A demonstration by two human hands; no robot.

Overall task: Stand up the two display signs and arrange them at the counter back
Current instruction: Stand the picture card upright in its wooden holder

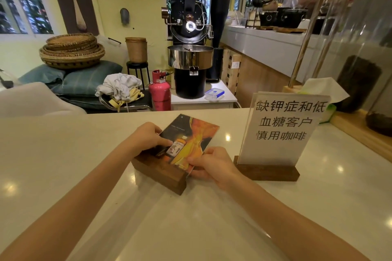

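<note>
Picture sign (191,135) leans back on its dark wooden base (161,174) at mid-counter (63,154); left hand (148,136) pinches its left edge; right hand (209,164) grips its lower right corner. Text sign (282,129) stands upright just right of it, untouched.

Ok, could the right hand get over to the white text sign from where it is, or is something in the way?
Probably yes. The white text sign stands upright just to the right of the right hand, with bare counter between them. But that hand is gripping the picture sign together with the left hand, so it must let go first.
</note>
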